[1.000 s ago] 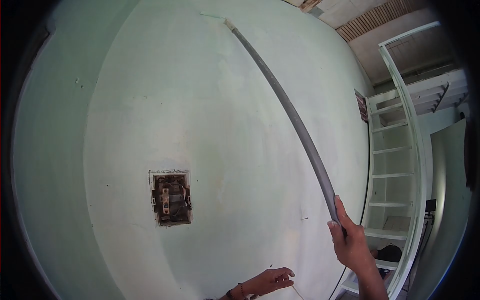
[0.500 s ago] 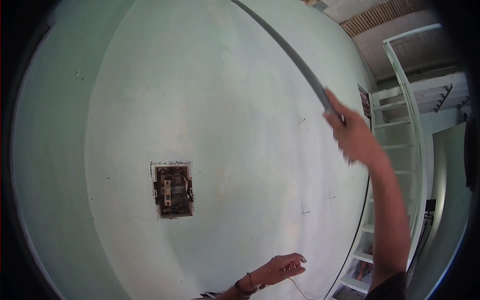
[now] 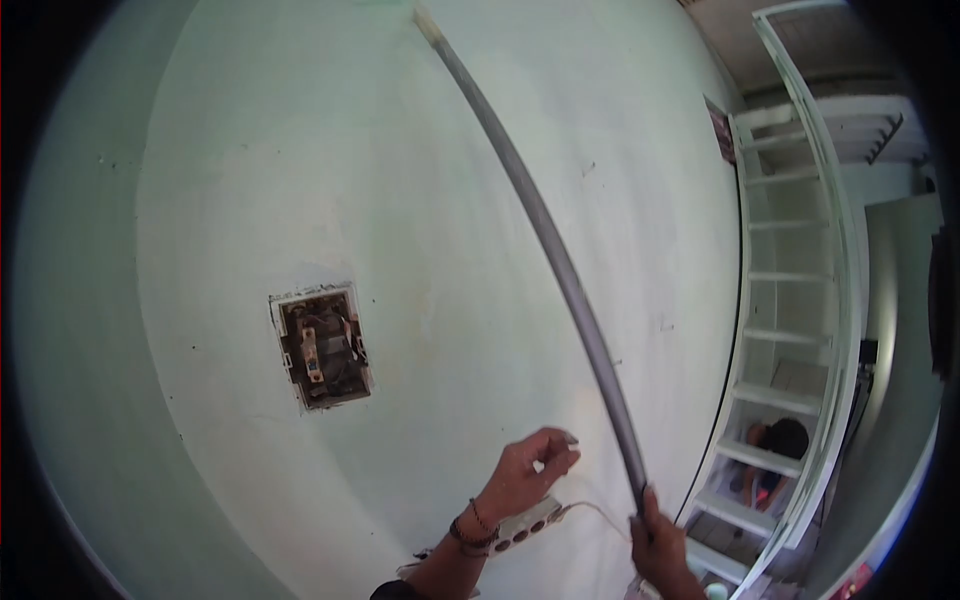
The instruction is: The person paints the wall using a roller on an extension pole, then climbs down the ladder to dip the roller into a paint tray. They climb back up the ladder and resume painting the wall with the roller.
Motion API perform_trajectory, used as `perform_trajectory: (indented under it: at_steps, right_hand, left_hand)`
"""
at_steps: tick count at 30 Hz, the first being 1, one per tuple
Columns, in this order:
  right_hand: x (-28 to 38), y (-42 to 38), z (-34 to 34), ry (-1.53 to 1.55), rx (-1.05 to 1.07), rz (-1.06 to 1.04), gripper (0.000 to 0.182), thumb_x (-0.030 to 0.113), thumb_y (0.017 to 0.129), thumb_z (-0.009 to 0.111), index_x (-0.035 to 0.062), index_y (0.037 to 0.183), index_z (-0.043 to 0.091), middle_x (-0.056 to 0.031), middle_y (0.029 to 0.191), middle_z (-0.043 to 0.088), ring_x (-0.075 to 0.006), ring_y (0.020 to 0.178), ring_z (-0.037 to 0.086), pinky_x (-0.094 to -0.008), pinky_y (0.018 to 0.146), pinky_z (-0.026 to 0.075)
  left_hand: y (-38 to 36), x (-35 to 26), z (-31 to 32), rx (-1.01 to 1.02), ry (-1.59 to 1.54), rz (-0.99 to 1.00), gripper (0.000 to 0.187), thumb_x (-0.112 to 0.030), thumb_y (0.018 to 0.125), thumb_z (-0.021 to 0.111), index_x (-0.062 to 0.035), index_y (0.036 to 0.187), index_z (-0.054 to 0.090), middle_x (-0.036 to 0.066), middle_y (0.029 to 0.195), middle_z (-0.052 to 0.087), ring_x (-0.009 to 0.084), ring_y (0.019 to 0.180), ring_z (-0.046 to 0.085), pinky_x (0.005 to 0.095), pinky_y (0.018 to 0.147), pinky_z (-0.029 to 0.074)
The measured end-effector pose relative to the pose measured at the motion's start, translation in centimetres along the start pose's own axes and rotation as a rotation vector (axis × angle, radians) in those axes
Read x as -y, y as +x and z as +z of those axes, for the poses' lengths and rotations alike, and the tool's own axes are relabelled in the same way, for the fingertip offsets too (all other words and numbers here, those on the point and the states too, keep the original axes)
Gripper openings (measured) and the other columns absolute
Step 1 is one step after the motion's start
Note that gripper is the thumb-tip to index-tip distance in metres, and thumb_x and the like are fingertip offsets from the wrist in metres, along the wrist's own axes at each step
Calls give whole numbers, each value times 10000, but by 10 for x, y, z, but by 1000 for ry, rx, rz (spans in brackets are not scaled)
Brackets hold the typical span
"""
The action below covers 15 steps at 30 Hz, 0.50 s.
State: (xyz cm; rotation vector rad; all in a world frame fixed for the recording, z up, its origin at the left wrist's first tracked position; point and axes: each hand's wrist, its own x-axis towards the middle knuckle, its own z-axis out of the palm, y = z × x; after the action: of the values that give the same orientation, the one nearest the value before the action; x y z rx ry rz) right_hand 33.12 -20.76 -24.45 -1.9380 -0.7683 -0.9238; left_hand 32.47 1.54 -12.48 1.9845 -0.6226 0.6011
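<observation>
My right hand (image 3: 662, 550), low on the right, is wrapped round the bottom end of a long grey pipe (image 3: 560, 265). The pipe slants up and left across the wall, looking bowed through the lens, and has a pale yellowish tip (image 3: 428, 25) near the top edge. My left hand (image 3: 530, 465) is raised in front of the wall, left of the pipe and apart from it. Its fingers curl loosely, with a gap at the thumb and nothing visible in them. Behind that wrist, which wears dark bracelets, is a white power strip (image 3: 522, 528) with round sockets.
An uncovered box of wiring (image 3: 325, 345) is recessed in the pale green wall (image 3: 400, 200). Small nails (image 3: 588, 170) stick out of it. A white cable (image 3: 600, 512) leaves the power strip. White ladder-like stairs (image 3: 785, 335) stand right; a person (image 3: 780, 440) crouches beyond the lower steps.
My right hand has come down and left with the pipe, bringing its pale tip into view. My left hand appears higher. The view has shifted, showing more of the power strip and the crouching person.
</observation>
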Motion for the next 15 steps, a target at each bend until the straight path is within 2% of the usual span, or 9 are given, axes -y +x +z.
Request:
perform_trajectory:
  at_steps: [2, 4, 7, 9, 11, 13, 15]
  right_hand:
    - [11, 38, -16, 22, -53, -30, 591, 95, 812, 621, 70, 1357, 396, -135, 604, 515, -302, 525, 565, -407, 503, 470]
    - [35, 82, -33, 126, -126, -71, 566, 28, 828, 593, 47, 1357, 391, -141, 594, 504, -273, 496, 535, -368, 490, 444]
    - [43, 101, -31, 160, -122, -76, 561, 26, 832, 594, 50, 1355, 395, -141, 597, 502, -277, 488, 533, -359, 493, 446]
    - [25, 78, -12, 143, -129, -101, 563, 36, 826, 604, 55, 1351, 402, -139, 599, 502, -281, 492, 545, -365, 490, 451]
    - [-3, 33, 14, 88, -99, -68, 577, 75, 803, 640, 77, 1339, 425, -131, 619, 516, -301, 505, 550, -407, 482, 469]
    - [-18, -7, 31, 86, -75, -46, 577, 87, 792, 651, 89, 1328, 438, -128, 634, 528, -310, 521, 555, -424, 480, 470]
    - [-31, -32, 42, 10, -62, -37, 579, 95, 785, 656, 103, 1323, 442, -131, 640, 532, -317, 540, 564, -424, 483, 469]
  left_hand:
    - [4, -3, -2, -50, -124, 32, 155, -74, 903, 567, 7, 1033, 547, 24, 799, 594, 89, 745, 572, 241, 679, 490]
    - [4, -19, 2, -59, -185, -4, 153, -74, 908, 557, 8, 1036, 543, 32, 818, 594, 95, 760, 572, 249, 691, 497]
    - [-1, -20, 9, -43, -211, 0, 149, -76, 919, 533, 13, 1039, 537, 48, 877, 589, 105, 803, 572, 262, 717, 511]
    - [-6, -15, 18, -30, -205, 18, 161, -90, 926, 523, 15, 1047, 535, 45, 874, 588, 107, 798, 573, 262, 719, 511]
    - [-5, -14, 23, -41, -206, -20, 154, -91, 929, 518, 10, 1044, 540, 34, 841, 587, 106, 780, 574, 256, 709, 506]
    - [-8, -9, 26, -40, -200, -134, 126, -73, 923, 517, 0, 1021, 550, 21, 816, 584, 99, 752, 569, 243, 689, 492]
    - [-2, 8, 27, -65, 18, -50, 97, -50, 899, 532, -9, 984, 554, 10, 803, 579, 86, 725, 557, 229, 655, 471]
